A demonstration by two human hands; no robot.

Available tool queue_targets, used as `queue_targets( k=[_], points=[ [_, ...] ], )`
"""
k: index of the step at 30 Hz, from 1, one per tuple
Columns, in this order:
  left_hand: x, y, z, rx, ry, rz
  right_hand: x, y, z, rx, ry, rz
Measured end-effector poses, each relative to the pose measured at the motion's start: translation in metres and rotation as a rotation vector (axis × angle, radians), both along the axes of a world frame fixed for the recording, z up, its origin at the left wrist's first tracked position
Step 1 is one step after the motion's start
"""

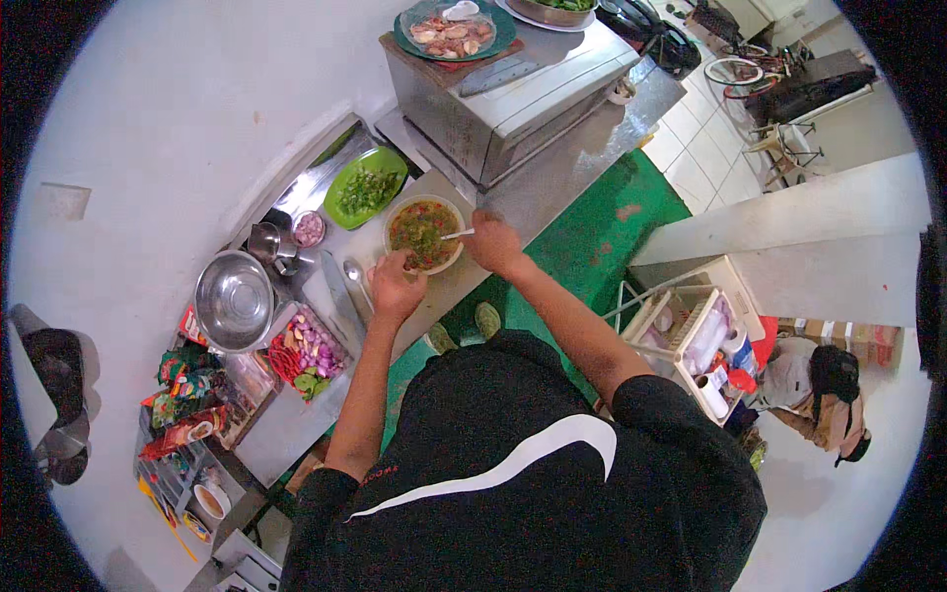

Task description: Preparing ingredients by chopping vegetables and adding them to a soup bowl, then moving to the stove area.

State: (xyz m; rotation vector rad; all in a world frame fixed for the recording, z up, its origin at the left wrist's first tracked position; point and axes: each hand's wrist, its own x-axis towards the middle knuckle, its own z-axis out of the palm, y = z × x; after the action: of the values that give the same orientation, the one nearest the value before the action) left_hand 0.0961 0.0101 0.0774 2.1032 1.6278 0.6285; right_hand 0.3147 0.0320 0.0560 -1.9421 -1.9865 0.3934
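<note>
A white bowl [425,272] holds a soupy mix [418,233] of chopped green and red pieces. My right hand [494,240] grips the handle of a spoon [456,234] whose head is sunk in the mix. At the bowl's near left side, my left hand [398,285] pinches the rim, its fingertips partly hidden. A second metal spoon [355,274] lies just left of that hand, beside a broad knife [339,285]. Behind the bowl sits a green dish [342,185] of chopped greens, with a small bowl of diced shallot or onion [308,229] to its left.
A steel bowl [234,300] and metal cups [264,242] stand along the wall. A tray of shallots and red chillies [314,344] lies at left. A metal oven-like box [459,126] carries a plate of food [453,33]. At right stands a plastic rack [677,348].
</note>
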Motion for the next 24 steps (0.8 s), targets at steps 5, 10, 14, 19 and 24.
queue_targets(
  k=[5,10,14,19,24],
  points=[
    [-0.015,-0.013,-0.011,0.082,-0.049,0.017,0.004,-0.001,-0.019,-0.262,0.097,0.051],
    [-0.028,-0.032,-0.015,-0.008,-0.130,0.082,0.007,0.008,-0.023,-0.157,0.191,0.261],
    [-0.037,-0.050,-0.021,-0.057,-0.190,0.139,0.004,0.021,-0.009,-0.198,-0.022,0.351],
    [-0.034,-0.061,-0.015,-0.046,-0.257,0.131,0.033,0.011,-0.012,-0.194,-0.022,0.369],
    [0.008,-0.009,0.089,-0.088,-0.098,-0.148,0.015,0.006,-0.028,-0.245,0.052,0.279]
  ],
)
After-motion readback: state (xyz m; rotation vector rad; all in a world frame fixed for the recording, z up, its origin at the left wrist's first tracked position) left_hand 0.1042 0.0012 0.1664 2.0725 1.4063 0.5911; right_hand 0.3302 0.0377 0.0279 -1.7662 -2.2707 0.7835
